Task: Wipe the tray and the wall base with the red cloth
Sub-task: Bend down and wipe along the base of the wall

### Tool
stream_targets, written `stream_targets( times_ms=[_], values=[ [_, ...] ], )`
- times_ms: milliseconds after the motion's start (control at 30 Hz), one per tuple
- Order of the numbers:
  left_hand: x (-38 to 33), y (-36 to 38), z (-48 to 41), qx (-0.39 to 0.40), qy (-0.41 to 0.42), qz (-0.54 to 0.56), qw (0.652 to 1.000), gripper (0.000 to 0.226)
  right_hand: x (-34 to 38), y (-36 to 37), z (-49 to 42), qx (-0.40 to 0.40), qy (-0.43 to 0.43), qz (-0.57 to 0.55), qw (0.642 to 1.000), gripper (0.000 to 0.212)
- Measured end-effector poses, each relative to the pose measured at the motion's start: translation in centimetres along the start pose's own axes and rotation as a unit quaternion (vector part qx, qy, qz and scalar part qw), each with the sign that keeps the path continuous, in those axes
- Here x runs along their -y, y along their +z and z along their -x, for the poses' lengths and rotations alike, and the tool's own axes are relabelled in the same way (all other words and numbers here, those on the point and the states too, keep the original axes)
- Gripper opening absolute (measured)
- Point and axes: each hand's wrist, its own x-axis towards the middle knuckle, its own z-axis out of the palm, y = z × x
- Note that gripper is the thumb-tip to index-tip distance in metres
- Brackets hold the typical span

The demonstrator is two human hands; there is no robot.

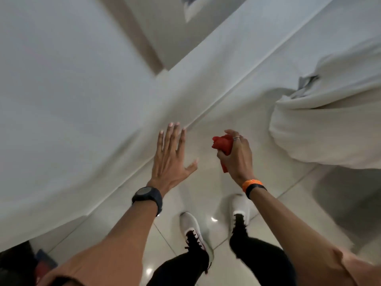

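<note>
Clutching red cloth (pixel 221 146) bunched | right hand (pixel 237 155) | tail hanging down

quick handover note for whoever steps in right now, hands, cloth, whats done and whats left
Left hand: open, fingers spread, empty, reaching toward the base of the pale wall.
Right hand: closed around the bunched red cloth, held up above the glossy tiled floor, not touching any surface.
Tray: not in view, so its state cannot be told.
Done: nothing that can be confirmed from this view.
Left: bring the cloth down to the wall base and wipe along it; check the tray.
</note>
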Motion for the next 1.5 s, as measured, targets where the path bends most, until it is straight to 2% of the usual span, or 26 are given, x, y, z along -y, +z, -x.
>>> stream_targets(
  times_ms=[100, 300, 467, 567, 733, 900, 1033, 1167, 1233, 1400, 1500],
  values=[
    [6.2, 8.1, 1.6, 0.002, 0.008, -0.053, 0.999, 0.104, -4.2, 10.2, -2.5, 0.029, 0.026, -0.034, 0.999, 0.053],
    [13.4, 21.6, 1.9, 0.01, 0.031, -0.148, 0.989, 0.101, -12.2, 26.9, -10.0, 0.058, -0.014, 0.029, 0.998, 0.053],
    [16.6, 27.6, 1.0, -0.017, 0.088, -0.2, 0.976, 0.101, -16.4, 36.6, -15.1, 0.028, -0.086, 0.054, 0.994, 0.056],
    [18.4, 29.6, 0.5, -0.031, 0.115, -0.265, 0.957, 0.097, -18.6, 41.0, -15.2, -0.021, -0.124, 0.089, 0.988, 0.057],
    [19.7, 31.1, 0.1, -0.049, 0.146, -0.393, 0.907, 0.096, -19.2, 45.3, -14.6, -0.116, -0.135, 0.137, 0.975, 0.049],
    [19.6, 31.2, -0.1, -0.051, 0.164, -0.442, 0.881, 0.092, -19.4, 48.9, -11.8, -0.093, -0.2, 0.163, 0.962, 0.046],
    [19.7, 31.9, -0.2, -0.059, 0.165, -0.451, 0.875, 0.09, -21.5, 46.4, -13.3, -0.083, -0.258, 0.231, 0.935, 0.04],
    [20.1, 32.5, -0.3, -0.051, 0.177, -0.46, 0.869, 0.086, -21.5, 44.8, -16.5, -0.169, -0.149, 0.218, 0.95, 0.043],
    [20.2, 32.8, -0.2, -0.051, 0.177, -0.473, 0.861, 0.084, -20.4, 46.9, -15.2, -0.178, -0.133, 0.193, 0.956, 0.042],
    [20.1, 32.9, -0.4, -0.041, 0.2, -0.503, 0.84, 0.077, -19.0, 52.9, -8.3, -0.132, -0.213, 0.166, 0.954, 0.033],
    [20.0, 32.8, -0.5, -0.04, 0.205, -0.516, 0.831, 0.078, -19.7, 52.1, -9.3, -0.131, -0.262, 0.197, 0.936, 0.028]
  ],
)
